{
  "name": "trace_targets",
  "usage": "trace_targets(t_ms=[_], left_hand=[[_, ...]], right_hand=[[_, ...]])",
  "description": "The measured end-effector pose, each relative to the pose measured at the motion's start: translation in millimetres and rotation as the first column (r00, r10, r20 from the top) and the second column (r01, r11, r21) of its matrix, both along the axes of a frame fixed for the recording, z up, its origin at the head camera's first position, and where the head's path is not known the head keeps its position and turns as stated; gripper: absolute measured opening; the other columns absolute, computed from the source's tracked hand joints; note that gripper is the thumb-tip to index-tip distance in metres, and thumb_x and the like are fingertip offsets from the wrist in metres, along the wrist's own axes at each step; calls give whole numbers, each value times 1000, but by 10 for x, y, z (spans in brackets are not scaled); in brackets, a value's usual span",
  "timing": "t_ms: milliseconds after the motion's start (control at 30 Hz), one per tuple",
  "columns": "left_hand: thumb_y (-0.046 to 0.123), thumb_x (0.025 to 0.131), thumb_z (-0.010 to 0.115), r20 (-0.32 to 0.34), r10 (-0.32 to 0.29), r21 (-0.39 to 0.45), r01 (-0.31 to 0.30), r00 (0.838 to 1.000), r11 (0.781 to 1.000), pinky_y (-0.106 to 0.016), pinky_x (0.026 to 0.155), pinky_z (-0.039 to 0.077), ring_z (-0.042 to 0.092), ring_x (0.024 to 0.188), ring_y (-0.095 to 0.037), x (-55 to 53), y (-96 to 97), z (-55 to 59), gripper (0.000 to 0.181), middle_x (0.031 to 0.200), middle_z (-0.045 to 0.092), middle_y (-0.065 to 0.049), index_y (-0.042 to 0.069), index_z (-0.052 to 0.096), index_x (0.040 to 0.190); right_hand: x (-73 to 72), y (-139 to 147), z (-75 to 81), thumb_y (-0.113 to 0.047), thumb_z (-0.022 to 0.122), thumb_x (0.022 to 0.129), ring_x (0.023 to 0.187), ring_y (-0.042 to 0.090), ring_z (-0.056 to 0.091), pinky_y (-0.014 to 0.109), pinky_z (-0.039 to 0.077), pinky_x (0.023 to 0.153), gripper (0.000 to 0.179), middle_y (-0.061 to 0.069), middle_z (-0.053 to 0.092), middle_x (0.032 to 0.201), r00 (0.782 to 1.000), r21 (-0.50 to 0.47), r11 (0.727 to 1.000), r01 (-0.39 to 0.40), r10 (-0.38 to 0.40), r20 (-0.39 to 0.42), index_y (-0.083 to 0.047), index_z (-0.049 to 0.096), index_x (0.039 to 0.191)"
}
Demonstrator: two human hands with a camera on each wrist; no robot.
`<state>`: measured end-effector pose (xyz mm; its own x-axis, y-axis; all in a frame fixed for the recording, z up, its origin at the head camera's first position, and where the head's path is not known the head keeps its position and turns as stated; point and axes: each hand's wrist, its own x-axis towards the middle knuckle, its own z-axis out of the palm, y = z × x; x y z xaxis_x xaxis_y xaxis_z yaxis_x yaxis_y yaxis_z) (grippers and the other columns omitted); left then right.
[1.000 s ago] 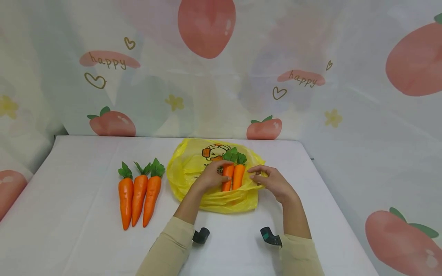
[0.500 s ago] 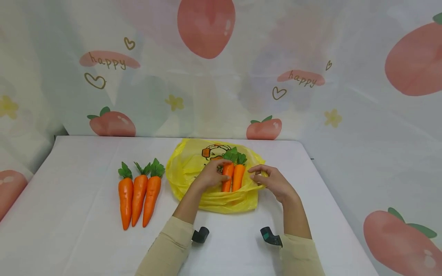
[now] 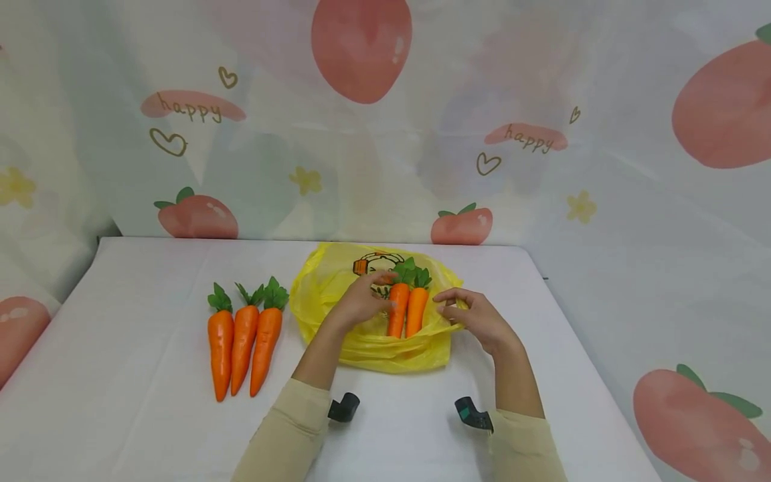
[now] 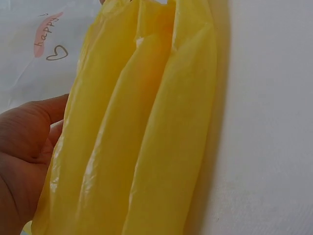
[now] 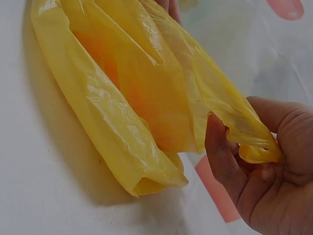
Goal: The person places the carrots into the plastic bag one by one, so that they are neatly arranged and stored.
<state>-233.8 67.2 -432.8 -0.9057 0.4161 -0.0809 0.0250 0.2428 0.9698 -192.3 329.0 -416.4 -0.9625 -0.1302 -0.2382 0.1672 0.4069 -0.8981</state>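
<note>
A yellow plastic bag [image 3: 322, 291] with a cartoon print lies on the table, its mouth pulled open. Two orange carrots with green leaves, a left one [image 3: 398, 309] and a right one [image 3: 417, 311], lie side by side in it, lower ends hidden by the front fold. Just left of them is my left hand [image 3: 358, 301], fingers extended and holding nothing; the bag covers part of this hand in the left wrist view. On the opposite side my right hand [image 3: 478, 323] holds the bag's edge between curled fingers and thumb, plain in the right wrist view.
Left of the bag, three more carrots [image 3: 243, 345] lie in a row on the white table [image 3: 150, 402], leaves pointing away from me. A patterned cloth [image 3: 373, 154] hangs behind the table and along its sides.
My left hand has let go of the left carrot and moved slightly left, away from it. The right hand stays on the bag's edge.
</note>
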Motion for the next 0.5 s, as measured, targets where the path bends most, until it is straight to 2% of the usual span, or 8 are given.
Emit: trace_targets(t_ms=[200,500], left_hand=[[2,96,73,17,11,57,-12,1000,998,-50,89,56,63,102,-31,45,-81,87,56,143,49,-23,10,55,148],[3,96,73,7,48,68,-49,999,996,-52,88,55,63,105,-32,69,-166,119,51,141,52,-22,16,61,144]], right_hand=[[-14,-1,-16,-18,67,102,100,27,55,31,51,83,31,13,57,127,1000,5,1000,-1,1,0,-1,66,128],[-12,-1,-15,-18,66,102,102,27,55,31,51,85,31,13,56,126,1000,-2,1000,-6,6,-4,0,66,128]])
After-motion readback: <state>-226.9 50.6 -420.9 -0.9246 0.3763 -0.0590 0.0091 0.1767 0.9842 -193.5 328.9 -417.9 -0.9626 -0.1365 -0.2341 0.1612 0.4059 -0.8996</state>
